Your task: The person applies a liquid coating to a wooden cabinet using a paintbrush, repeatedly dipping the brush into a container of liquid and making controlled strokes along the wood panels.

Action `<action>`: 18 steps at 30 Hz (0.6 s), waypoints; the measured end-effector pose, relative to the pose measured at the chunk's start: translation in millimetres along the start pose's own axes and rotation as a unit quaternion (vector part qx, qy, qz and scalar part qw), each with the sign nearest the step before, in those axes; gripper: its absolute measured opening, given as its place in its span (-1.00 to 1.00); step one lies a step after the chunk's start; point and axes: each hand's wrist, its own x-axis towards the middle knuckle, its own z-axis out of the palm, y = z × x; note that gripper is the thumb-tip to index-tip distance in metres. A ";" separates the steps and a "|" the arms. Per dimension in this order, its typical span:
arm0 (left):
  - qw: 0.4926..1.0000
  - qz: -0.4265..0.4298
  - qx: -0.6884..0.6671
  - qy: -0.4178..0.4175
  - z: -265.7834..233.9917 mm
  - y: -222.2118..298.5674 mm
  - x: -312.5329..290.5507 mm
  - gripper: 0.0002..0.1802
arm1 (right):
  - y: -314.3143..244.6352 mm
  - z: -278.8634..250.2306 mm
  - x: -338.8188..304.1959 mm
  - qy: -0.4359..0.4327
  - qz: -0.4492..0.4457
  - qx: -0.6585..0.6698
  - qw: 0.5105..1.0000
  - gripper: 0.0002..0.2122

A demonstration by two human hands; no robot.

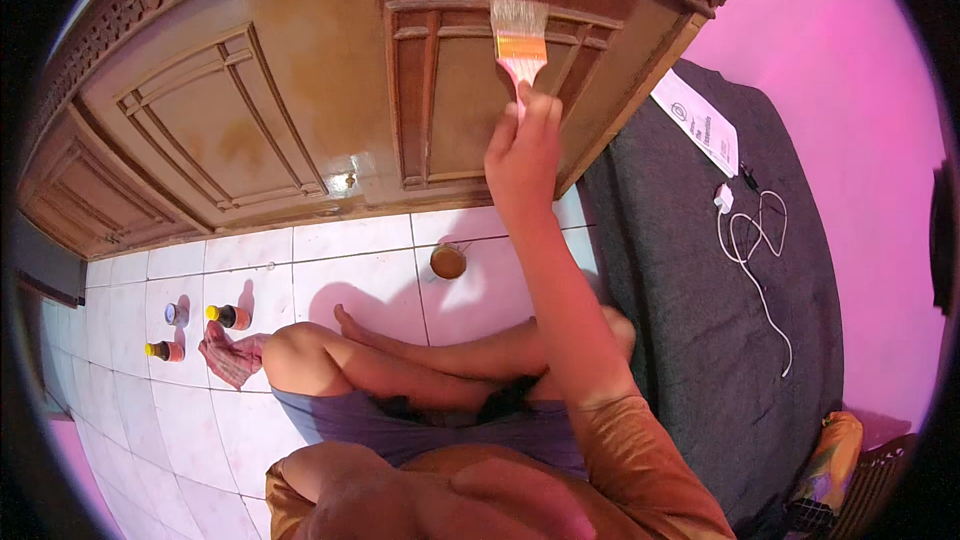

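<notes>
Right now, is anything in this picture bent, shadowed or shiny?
In the head view, the cabinet curves along its top edge and the corners go black; in the same head view, the cup casts a shadow on the tiled floor, glare shines around the knob, and the paintbrush in the right hand looks fairly sharp.

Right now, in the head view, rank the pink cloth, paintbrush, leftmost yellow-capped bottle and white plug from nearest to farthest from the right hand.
From the right hand:
1. Paintbrush, held in it.
2. White plug, right, on dark fabric.
3. Pink cloth, left, on tiles.
4. Leftmost yellow-capped bottle, farther left.
</notes>
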 end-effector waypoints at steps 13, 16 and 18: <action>0.669 0.102 -0.734 0.055 54.0 -67.4 -10.0 -0.64 | -19.7 11.1 -20.9 -0.029 0.023 0.025 0.999 -0.68; 0.602 0.134 -0.785 0.049 62.3 -59.6 6.3 -0.63 | -25.0 16.9 -11.5 0.007 -0.019 0.033 0.999 -0.67; 0.595 0.150 -0.787 0.055 62.8 -54.5 13.3 -0.63 | -25.8 25.4 -8.0 -0.003 -0.005 0.026 1.000 -0.67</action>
